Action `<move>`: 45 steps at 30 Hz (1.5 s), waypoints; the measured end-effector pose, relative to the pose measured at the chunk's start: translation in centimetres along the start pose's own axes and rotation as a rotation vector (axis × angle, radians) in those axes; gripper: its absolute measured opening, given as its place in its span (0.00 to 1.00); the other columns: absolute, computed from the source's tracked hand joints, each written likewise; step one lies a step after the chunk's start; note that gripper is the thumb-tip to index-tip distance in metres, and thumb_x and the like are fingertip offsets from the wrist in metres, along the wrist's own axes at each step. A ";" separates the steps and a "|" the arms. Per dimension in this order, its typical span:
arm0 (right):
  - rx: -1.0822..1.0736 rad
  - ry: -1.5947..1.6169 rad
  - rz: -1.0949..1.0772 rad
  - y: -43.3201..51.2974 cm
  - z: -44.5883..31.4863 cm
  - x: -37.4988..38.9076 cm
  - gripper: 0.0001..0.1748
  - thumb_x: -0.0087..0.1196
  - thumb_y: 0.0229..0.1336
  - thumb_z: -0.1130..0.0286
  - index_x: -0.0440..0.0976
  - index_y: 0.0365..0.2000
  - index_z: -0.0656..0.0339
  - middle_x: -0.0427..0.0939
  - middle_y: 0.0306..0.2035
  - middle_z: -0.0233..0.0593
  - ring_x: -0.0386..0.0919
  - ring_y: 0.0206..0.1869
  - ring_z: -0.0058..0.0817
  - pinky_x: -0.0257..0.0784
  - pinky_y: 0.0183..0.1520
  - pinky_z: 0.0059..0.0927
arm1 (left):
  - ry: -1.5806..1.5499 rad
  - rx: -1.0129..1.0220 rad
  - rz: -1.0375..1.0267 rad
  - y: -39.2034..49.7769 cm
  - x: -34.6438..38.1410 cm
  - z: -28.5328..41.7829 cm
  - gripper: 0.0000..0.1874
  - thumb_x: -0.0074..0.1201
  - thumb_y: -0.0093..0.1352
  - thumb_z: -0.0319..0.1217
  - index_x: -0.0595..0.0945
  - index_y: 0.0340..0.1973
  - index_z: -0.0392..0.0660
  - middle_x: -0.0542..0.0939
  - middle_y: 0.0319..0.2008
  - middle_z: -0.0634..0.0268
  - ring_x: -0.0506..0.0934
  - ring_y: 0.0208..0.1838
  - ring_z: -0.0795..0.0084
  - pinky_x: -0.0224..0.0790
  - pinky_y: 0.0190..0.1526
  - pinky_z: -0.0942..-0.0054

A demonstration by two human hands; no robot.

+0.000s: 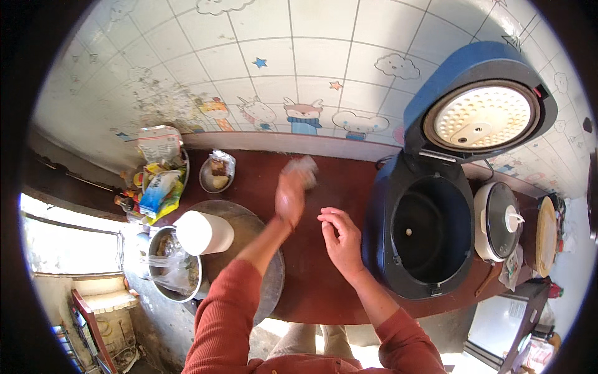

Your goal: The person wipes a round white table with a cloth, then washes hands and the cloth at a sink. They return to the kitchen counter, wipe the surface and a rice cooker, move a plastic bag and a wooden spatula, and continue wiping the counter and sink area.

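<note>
My left hand (289, 198) reaches toward the back of the dark red tabletop (308, 276) and grips a pale, crumpled cloth or tissue (302, 171). Motion blur hides its exact material. My right hand (343, 240) hovers near the table's middle, fingers loosely curved, thumb apart, holding nothing. Just right of it stands a blue rice cooker (380, 238) with its lid (472, 98) raised. The cooker's dark cavity (430, 229) has no inner pot, and a small light round part shows at its bottom.
At left are a round board (268, 285), a white cylindrical container (205, 232), a metal pot (198, 280) with a plastic bag, a small metal bowl (203, 180) and seasoning packets (161, 191). To the right stands a white lidded electric pot (483, 224). A tiled-pattern wall (317, 56) bounds the back.
</note>
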State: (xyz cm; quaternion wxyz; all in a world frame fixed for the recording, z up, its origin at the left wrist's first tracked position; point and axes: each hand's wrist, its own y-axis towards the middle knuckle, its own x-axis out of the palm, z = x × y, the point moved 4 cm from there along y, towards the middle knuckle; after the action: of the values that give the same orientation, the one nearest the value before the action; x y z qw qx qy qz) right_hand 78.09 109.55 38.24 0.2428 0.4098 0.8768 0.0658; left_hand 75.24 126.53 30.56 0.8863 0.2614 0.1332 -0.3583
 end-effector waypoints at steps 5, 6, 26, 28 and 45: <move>0.064 0.006 -0.004 -3.1 0.2 0.3 0.08 0.52 0.52 0.83 0.75 0.34 0.64 0.77 0.41 0.44 0.77 0.44 0.41 0.73 0.47 0.34 | 0.976 -0.206 -0.282 2.1 8.0 -5.3 0.24 0.43 0.65 0.24 0.70 0.58 0.38 0.71 0.57 0.50 0.66 0.61 0.49 0.56 0.63 0.55; 0.016 -0.008 0.003 -3.5 -0.2 0.6 0.08 0.52 0.53 0.82 0.74 0.35 0.64 0.77 0.41 0.45 0.77 0.44 0.41 0.73 0.47 0.34 | 0.763 0.082 -0.205 -0.1 10.2 -5.7 0.23 0.43 0.65 0.24 0.71 0.57 0.39 0.71 0.57 0.51 0.66 0.61 0.51 0.56 0.63 0.55; 0.003 0.041 -0.213 -10.1 -5.7 -4.4 0.07 0.51 0.52 0.84 0.76 0.33 0.66 0.79 0.36 0.43 0.79 0.40 0.37 0.75 0.42 0.31 | 0.211 0.526 -0.389 -14.0 9.3 3.4 0.10 0.46 0.63 0.25 0.79 0.39 0.41 0.79 0.41 0.57 0.74 0.50 0.59 0.64 0.56 0.63; 0.006 0.054 -0.257 -11.9 -6.2 -5.6 0.08 0.52 0.51 0.83 0.75 0.34 0.65 0.79 0.36 0.42 0.78 0.39 0.39 0.75 0.42 0.33 | -0.108 0.195 -0.589 -23.2 7.9 8.9 0.13 0.49 0.65 0.26 0.76 0.46 0.41 0.78 0.45 0.59 0.73 0.52 0.60 0.62 0.58 0.65; 0.150 0.122 -0.284 -18.2 -6.8 -11.4 0.08 0.53 0.52 0.82 0.77 0.34 0.64 0.80 0.35 0.41 0.79 0.37 0.35 0.75 0.38 0.29 | 1.390 -0.052 -0.637 -10.4 1.6 5.2 0.24 0.43 0.67 0.32 0.68 0.60 0.45 0.67 0.60 0.51 0.66 0.61 0.53 0.60 0.59 0.62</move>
State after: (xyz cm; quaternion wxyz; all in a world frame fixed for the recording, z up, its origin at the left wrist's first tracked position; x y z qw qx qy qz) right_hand 68.56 89.61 42.74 0.1649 0.2938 0.9415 -0.0102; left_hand 69.27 116.41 30.33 0.4585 0.3549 0.7374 -0.3466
